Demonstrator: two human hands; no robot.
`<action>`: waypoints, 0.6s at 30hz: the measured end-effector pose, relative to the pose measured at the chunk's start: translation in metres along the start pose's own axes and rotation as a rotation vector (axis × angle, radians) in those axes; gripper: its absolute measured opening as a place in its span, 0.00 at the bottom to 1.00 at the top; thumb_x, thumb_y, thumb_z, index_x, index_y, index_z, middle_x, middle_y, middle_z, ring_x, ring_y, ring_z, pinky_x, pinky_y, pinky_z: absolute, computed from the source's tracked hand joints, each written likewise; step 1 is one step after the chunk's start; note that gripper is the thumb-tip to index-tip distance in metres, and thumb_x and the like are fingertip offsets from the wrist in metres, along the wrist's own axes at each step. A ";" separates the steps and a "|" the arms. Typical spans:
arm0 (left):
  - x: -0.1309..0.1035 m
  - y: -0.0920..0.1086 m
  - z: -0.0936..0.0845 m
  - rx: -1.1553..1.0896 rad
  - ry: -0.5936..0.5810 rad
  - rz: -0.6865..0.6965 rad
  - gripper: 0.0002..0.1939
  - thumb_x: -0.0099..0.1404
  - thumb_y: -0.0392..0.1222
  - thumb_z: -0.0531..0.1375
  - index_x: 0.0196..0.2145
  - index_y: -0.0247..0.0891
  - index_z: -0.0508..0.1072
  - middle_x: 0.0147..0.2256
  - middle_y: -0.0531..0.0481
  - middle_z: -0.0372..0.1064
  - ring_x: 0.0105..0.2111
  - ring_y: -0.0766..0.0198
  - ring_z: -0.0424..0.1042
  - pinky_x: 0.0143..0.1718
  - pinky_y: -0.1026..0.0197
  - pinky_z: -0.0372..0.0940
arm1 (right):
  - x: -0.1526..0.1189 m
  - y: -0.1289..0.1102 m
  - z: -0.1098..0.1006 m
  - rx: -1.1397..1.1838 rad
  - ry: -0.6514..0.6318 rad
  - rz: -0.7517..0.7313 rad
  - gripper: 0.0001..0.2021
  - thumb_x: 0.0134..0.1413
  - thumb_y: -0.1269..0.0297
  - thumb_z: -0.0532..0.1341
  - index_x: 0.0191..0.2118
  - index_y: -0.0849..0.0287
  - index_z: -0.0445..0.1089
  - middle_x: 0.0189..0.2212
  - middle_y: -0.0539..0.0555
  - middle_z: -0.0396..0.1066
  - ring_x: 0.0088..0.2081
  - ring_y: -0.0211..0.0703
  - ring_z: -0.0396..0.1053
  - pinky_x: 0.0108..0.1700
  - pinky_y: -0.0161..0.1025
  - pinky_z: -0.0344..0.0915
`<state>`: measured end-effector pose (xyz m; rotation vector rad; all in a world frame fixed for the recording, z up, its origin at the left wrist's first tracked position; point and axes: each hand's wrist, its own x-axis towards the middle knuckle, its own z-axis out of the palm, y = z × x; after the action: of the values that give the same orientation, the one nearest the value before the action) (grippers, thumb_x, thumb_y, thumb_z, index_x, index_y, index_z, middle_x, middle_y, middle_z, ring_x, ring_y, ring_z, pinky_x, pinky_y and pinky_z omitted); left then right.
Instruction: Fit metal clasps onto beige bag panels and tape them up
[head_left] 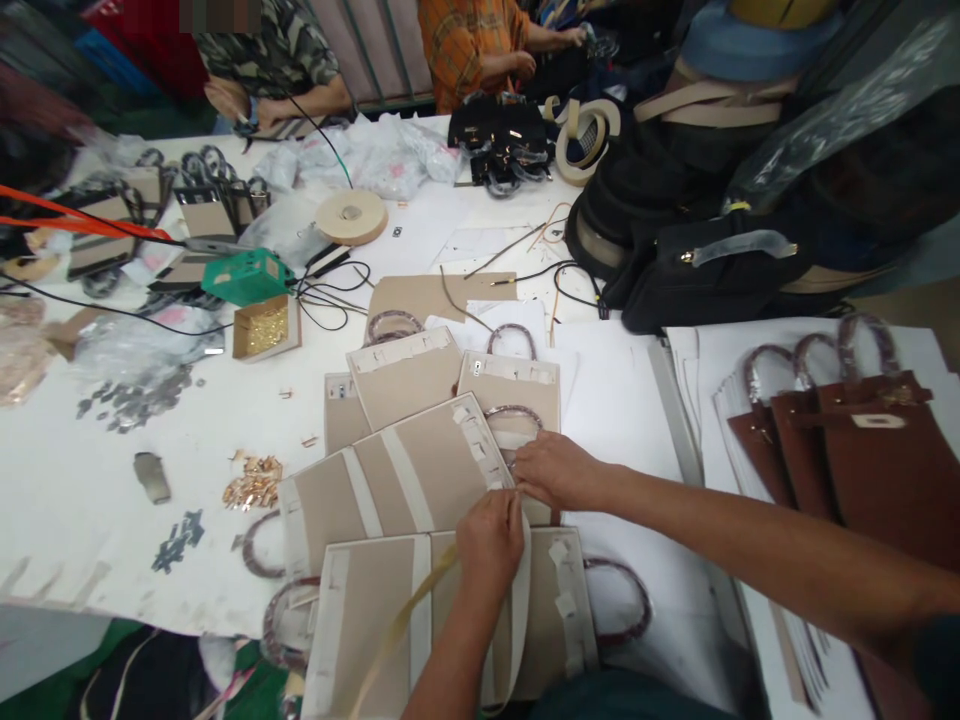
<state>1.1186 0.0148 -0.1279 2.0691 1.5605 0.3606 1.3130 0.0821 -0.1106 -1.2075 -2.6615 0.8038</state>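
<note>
My left hand [491, 540] is closed in a pinch on a pale tape strip [521, 610], which hangs in a curve beside my wrist. Close by, my right hand [551, 470] has its fingers bent together at the right end of a tilted beige bag panel [390, 475]; what they pinch is hidden. White tape bands cross this panel, and short tape pieces line its end. Below it lies another beige panel [375, 630] with brown wrapped handles [619, 600] at its sides. More beige panels [405, 375] overlap behind. A yellowish strip [401, 625] trails left of my left wrist.
Gold metal pieces [253, 483], a box of small gold parts [266, 330], a green box [247, 277] and a tape roll [351, 217] are on the left. Brown bags [885, 450] lie right, black bags [712, 270] behind them. Two people [472, 50] sit across the table.
</note>
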 end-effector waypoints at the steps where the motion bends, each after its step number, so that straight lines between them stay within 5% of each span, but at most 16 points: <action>1: 0.000 0.000 0.002 -0.011 0.025 0.020 0.12 0.72 0.38 0.54 0.32 0.40 0.74 0.30 0.47 0.74 0.32 0.60 0.73 0.34 0.61 0.59 | 0.006 0.008 0.002 0.035 0.047 0.041 0.08 0.63 0.65 0.60 0.34 0.59 0.74 0.34 0.56 0.75 0.37 0.45 0.70 0.46 0.43 0.60; 4: -0.002 -0.002 0.010 -0.194 0.055 0.021 0.11 0.72 0.39 0.55 0.34 0.41 0.75 0.31 0.49 0.74 0.34 0.60 0.73 0.38 0.61 0.61 | 0.035 0.039 0.006 0.327 0.316 0.285 0.09 0.63 0.64 0.60 0.35 0.59 0.76 0.35 0.55 0.76 0.37 0.43 0.71 0.44 0.40 0.62; 8: -0.005 -0.013 0.025 -0.513 0.075 -0.184 0.11 0.72 0.43 0.55 0.35 0.40 0.75 0.33 0.49 0.73 0.37 0.60 0.73 0.42 0.60 0.64 | 0.097 0.075 0.002 0.699 0.606 0.626 0.11 0.60 0.58 0.62 0.38 0.60 0.77 0.37 0.53 0.79 0.39 0.43 0.73 0.43 0.37 0.65; 12: -0.006 -0.027 0.033 -0.595 0.085 -0.253 0.05 0.67 0.42 0.59 0.37 0.40 0.74 0.38 0.47 0.71 0.43 0.56 0.72 0.47 0.56 0.65 | 0.150 0.089 0.004 0.669 0.605 0.744 0.11 0.60 0.58 0.62 0.37 0.60 0.79 0.35 0.52 0.80 0.38 0.42 0.74 0.42 0.36 0.65; 18: -0.007 -0.035 0.035 -0.685 -0.040 -0.360 0.08 0.63 0.41 0.60 0.41 0.41 0.74 0.38 0.47 0.75 0.42 0.55 0.74 0.47 0.54 0.67 | 0.171 0.088 0.021 0.472 0.594 0.877 0.07 0.57 0.58 0.65 0.37 0.53 0.79 0.40 0.53 0.77 0.42 0.46 0.71 0.45 0.41 0.62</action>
<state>1.1057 0.0069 -0.1758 1.2458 1.4749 0.6090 1.2495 0.2460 -0.1929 -2.0413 -1.3311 0.8835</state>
